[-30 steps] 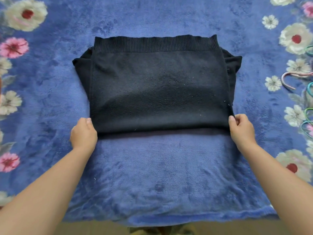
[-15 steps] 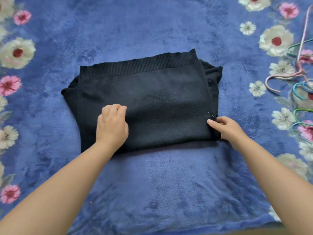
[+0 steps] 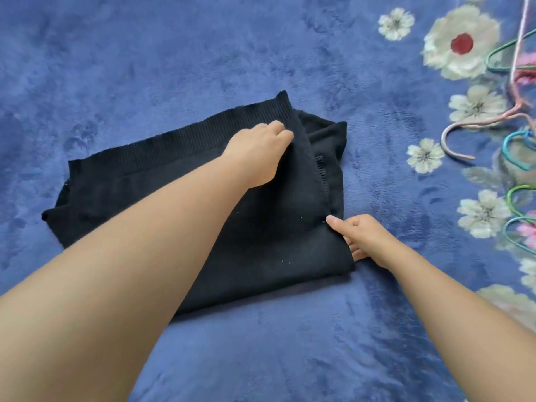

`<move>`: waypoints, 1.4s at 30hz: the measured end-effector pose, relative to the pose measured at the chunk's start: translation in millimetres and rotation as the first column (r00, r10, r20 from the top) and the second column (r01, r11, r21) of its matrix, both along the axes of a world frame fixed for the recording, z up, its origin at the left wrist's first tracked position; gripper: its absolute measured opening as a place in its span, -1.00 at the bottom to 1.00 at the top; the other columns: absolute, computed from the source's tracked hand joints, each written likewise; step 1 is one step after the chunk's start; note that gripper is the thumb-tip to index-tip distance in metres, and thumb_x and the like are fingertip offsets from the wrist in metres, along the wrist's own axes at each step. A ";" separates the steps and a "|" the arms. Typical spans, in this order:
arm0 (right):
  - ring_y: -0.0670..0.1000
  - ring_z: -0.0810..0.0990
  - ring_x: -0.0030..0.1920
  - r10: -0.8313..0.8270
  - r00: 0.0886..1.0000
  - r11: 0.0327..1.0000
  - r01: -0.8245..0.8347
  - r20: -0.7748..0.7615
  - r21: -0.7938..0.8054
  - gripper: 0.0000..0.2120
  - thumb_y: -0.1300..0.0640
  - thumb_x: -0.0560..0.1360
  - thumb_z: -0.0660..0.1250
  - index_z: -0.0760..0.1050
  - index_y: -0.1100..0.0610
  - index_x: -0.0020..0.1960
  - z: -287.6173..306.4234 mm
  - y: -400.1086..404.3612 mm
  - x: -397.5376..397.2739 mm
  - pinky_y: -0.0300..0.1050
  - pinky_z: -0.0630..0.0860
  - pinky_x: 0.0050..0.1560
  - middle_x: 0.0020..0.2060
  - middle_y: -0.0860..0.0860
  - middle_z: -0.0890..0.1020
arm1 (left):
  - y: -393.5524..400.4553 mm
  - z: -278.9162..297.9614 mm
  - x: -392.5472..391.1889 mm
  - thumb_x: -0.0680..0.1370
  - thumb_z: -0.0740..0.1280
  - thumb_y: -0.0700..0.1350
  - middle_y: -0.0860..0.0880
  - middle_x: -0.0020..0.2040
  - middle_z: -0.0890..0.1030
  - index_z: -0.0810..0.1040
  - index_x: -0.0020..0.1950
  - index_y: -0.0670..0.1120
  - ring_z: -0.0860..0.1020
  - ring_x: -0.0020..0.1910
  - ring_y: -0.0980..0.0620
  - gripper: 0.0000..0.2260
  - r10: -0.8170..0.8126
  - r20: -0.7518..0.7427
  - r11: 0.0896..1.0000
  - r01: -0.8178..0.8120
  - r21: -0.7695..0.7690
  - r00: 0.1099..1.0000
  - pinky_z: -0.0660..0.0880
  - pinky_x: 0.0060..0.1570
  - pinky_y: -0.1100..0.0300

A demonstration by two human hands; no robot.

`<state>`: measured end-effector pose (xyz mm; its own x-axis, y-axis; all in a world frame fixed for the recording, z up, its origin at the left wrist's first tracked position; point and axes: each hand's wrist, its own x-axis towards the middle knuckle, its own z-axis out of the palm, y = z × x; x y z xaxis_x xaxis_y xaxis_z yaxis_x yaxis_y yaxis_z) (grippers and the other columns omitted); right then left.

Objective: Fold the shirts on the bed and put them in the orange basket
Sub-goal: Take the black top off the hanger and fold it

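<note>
We've got the folded black sweater [image 3: 261, 227] on the blue blanket [image 3: 261, 343], right hand [image 3: 362, 239] pinching its near corner, left hand [image 3: 258, 153] apparently gripping the far ribbed hem. Lift unevenly and those tucked sleeves spill.

We see open plush blue floral blanket [image 3: 174, 53] on the far side, the left side and the near side of the folded black knit sweater [image 3: 162, 195], with room there for a hand to pass. Right of the sweater lies a narrower strip of bare blanket, and beyond it a cluster of thin wire hangers [image 3: 513, 146], pink, teal and green, blocks the frame's right edge. Our left forearm crosses over the sweater; our right hand [image 3: 365, 239] occupies its near right corner.
</note>
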<state>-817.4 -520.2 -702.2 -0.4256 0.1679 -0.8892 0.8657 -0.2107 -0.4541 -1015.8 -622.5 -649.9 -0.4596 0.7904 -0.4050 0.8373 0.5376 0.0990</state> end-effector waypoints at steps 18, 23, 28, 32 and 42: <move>-0.03 0.56 -0.55 0.039 0.998 0.997 -0.042 -0.044 -0.064 -0.68 0.14 0.45 0.38 0.37 0.22 -0.40 -4.2 18.6 -4.4 -0.23 0.53 -0.51 -0.49 0.11 0.56 | 65.4 -8.1 -35.3 0.47 0.16 -0.36 -0.20 0.20 0.35 0.40 0.22 -0.22 0.40 0.14 -0.18 -0.68 -0.002 0.159 0.986 0.028 -0.162 0.987 0.27 -0.20 0.10; -0.07 0.55 -0.41 0.078 0.995 0.991 -0.084 -0.059 -0.107 -0.90 0.16 0.43 0.40 0.53 0.16 -0.22 5.5 15.3 -7.9 -0.28 0.51 -0.44 -0.35 0.05 0.58 | 36.3 -2.1 -40.5 0.45 0.22 -0.36 -0.14 0.04 0.31 0.43 0.13 -0.25 0.41 0.11 -0.20 -0.75 0.043 0.222 0.999 -0.037 -0.032 0.974 0.41 0.03 -0.02; -0.16 0.57 -0.42 -0.126 0.969 0.992 0.130 -0.213 0.004 -0.91 0.29 0.42 0.39 0.56 0.15 -0.23 20.5 -8.2 9.9 -0.21 0.50 -0.25 -0.43 -0.08 0.63 | -2.7 14.8 -33.2 0.49 0.25 -0.29 -0.10 -0.03 0.30 0.45 0.02 -0.27 0.43 0.05 -0.19 -0.87 0.030 0.257 0.992 -0.060 0.111 0.966 0.38 -0.01 0.03; -0.25 0.52 -0.45 -0.146 0.911 0.972 0.205 -0.386 0.115 -0.75 0.40 0.44 0.34 0.51 0.09 -0.28 50.6 -45.0 4.3 -0.39 0.46 -0.36 -0.51 -0.19 0.58 | -58.1 31.8 -36.3 0.50 0.28 -0.25 -0.15 0.04 0.40 0.44 -0.04 -0.21 0.44 0.04 -0.16 -0.93 0.064 0.257 0.979 -0.110 0.171 0.964 0.39 0.00 0.04; -0.01 0.31 -0.47 0.504 0.774 0.692 -0.096 -0.384 0.716 -0.80 0.10 0.25 0.26 0.22 0.06 -0.37 92.1 -218.4 -31.3 -0.11 0.30 -0.44 -0.55 -0.08 0.30 | -199.0 75.5 -75.4 0.46 0.28 -0.30 -0.05 0.12 0.45 0.49 -0.01 -0.13 0.48 0.04 -0.13 -0.85 0.057 0.226 0.958 -0.117 0.262 0.972 0.44 0.06 -0.07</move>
